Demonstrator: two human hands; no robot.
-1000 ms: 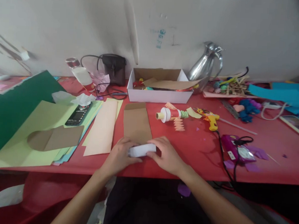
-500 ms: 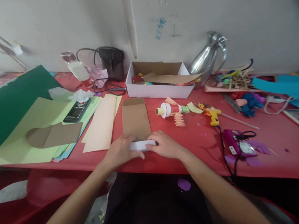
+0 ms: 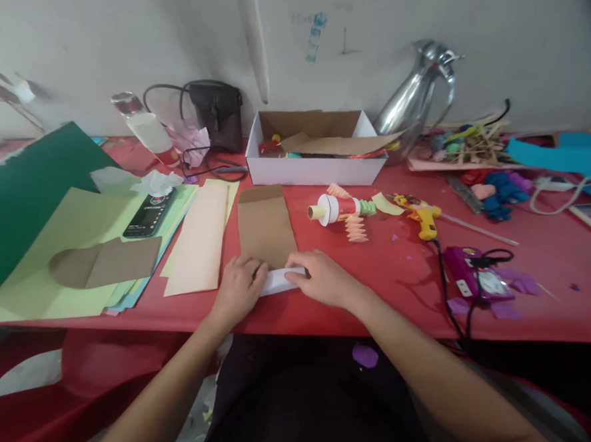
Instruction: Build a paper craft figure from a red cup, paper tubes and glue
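A folded strip of white paper (image 3: 279,281) lies near the table's front edge. My left hand (image 3: 240,287), its fingers curled, presses on the strip's left end. The thumb and fingers of my right hand (image 3: 319,276) pinch its right end. Just beyond my hands is a piece of brown cardboard (image 3: 266,222) with a folded top. Farther to the right lies a small paper figure (image 3: 337,211) with a red and white body, a yellow tube and pleated orange strips.
Coloured paper sheets (image 3: 47,259), a phone (image 3: 149,215) and a cardboard cutout (image 3: 117,263) are on the left. A white box (image 3: 313,173) and a metal jug (image 3: 418,95) stand behind. Right lie a yellow glue gun (image 3: 427,222) and a corded purple box (image 3: 465,275).
My left hand has turned over the strip's left end, its thumb now tucked in. The white strip has tilted, its right end higher. The view has shifted slightly.
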